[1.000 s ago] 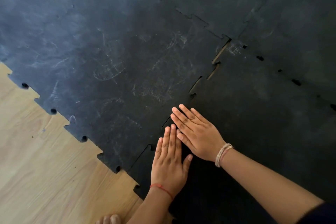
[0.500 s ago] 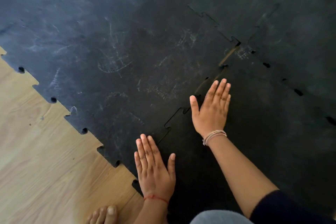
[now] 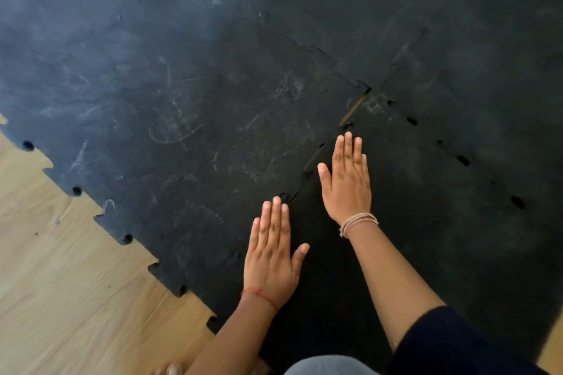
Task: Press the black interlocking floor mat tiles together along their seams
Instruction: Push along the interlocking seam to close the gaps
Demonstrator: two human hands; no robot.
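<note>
Black interlocking mat tiles cover most of the floor; a scuffed left tile [image 3: 182, 119] meets a darker right tile [image 3: 441, 222] along a toothed seam [image 3: 313, 158] running diagonally. Brown floor shows through gaps in the seam's upper stretch [image 3: 353, 108]. My left hand [image 3: 272, 256] lies flat, palm down, on the right tile beside the lower seam, fingers together, holding nothing. My right hand [image 3: 345, 179] lies flat further up, its thumb by the seam and its fingertips just below the open gaps.
Light wooden floor [image 3: 67, 283] lies at the lower left beyond the mat's toothed edge [image 3: 128, 237]. More joined tiles [image 3: 457, 24] stretch to the top and right, with small dark holes along another seam [image 3: 463, 160]. My knee and toes show at the bottom.
Both hands have shifted up along the seam: the left from the lower edge to mid-seam, the right slightly further toward the open gaps. A second ago they were side by side.
</note>
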